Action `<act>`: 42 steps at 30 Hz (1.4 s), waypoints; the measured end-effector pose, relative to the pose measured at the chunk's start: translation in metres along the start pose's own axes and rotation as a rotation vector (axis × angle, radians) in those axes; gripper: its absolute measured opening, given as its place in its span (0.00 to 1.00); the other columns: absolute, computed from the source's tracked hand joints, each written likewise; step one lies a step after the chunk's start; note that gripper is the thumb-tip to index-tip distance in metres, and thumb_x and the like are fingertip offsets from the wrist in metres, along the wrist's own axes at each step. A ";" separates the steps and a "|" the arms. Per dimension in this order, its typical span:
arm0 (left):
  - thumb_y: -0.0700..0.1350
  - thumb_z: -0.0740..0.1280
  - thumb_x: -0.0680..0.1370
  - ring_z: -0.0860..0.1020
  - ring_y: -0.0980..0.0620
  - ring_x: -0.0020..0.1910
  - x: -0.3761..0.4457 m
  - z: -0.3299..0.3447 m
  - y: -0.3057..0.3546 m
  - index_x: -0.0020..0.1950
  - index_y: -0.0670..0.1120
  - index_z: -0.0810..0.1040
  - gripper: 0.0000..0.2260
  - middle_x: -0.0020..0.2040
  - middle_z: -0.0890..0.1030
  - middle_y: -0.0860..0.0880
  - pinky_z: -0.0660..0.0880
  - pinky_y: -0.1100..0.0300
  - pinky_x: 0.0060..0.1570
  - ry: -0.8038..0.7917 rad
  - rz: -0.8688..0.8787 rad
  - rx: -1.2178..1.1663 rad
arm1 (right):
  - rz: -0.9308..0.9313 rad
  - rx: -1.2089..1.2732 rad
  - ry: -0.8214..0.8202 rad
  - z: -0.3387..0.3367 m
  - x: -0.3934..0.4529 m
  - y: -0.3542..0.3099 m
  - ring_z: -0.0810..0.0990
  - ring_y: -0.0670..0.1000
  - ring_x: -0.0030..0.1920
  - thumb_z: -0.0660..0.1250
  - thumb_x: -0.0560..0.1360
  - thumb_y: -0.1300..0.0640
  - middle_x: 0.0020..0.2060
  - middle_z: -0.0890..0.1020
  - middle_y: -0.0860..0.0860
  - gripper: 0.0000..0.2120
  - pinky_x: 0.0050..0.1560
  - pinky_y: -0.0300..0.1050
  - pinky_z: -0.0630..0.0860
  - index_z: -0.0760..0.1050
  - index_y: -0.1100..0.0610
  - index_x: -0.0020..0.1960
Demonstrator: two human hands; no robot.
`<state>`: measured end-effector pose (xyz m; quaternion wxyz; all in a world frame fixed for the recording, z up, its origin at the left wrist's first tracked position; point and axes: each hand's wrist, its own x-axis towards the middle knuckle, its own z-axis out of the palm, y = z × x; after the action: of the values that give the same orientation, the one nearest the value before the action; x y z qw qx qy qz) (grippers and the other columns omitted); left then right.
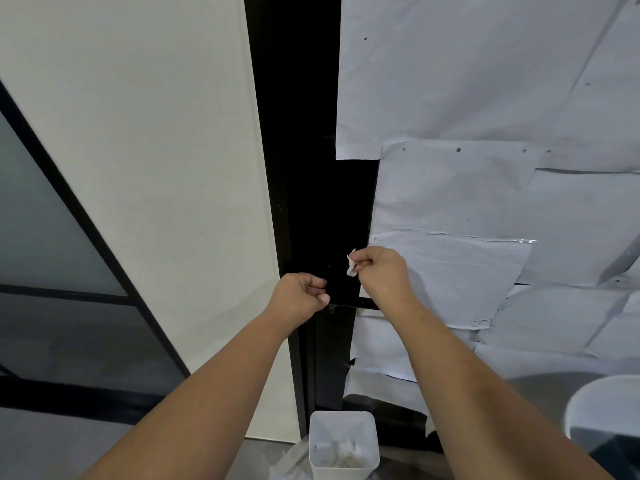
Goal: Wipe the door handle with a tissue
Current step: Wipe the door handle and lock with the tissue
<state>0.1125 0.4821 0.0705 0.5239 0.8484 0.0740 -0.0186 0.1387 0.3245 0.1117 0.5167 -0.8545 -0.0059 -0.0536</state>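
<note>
Here your right hand (381,271) has its fingers pinched on the tissue (351,263) against the black door (332,209); your left hand (299,297) is curled shut beside it.

Even, soft indoor light; black door frame (304,168) featureless; wide-angle bending at edges.

No text, brand or number can be read for certain anywhere in the view. The only mark of that kind is a small circled handwritten scribble on one of the paper sheets (482,321) taped to the door, near that sheet's lower edge, and it is too small and blurred to make out.
</note>
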 end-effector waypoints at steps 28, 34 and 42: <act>0.37 0.72 0.74 0.80 0.56 0.47 -0.001 0.003 0.001 0.58 0.45 0.81 0.13 0.45 0.82 0.50 0.77 0.62 0.53 0.013 -0.012 -0.032 | -0.383 -0.709 0.019 0.026 -0.055 0.029 0.72 0.55 0.44 0.64 0.65 0.74 0.43 0.73 0.58 0.10 0.36 0.42 0.66 0.75 0.62 0.42; 0.39 0.71 0.75 0.80 0.58 0.47 -0.002 0.003 0.000 0.59 0.46 0.80 0.13 0.45 0.82 0.53 0.76 0.62 0.55 0.019 0.001 -0.012 | -0.253 -0.732 0.097 -0.002 -0.051 0.040 0.67 0.54 0.41 0.60 0.67 0.74 0.40 0.66 0.55 0.11 0.37 0.44 0.62 0.68 0.59 0.38; 0.39 0.71 0.75 0.79 0.57 0.48 -0.004 0.003 0.001 0.59 0.46 0.80 0.13 0.46 0.82 0.52 0.75 0.63 0.53 0.028 0.008 -0.006 | -0.321 -0.708 0.003 0.016 -0.055 0.035 0.68 0.54 0.43 0.60 0.66 0.75 0.43 0.70 0.57 0.12 0.35 0.43 0.64 0.74 0.63 0.44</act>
<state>0.1089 0.4787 0.0701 0.5255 0.8472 0.0781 -0.0044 0.0880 0.3253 0.0684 0.1749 -0.9681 -0.1198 -0.1336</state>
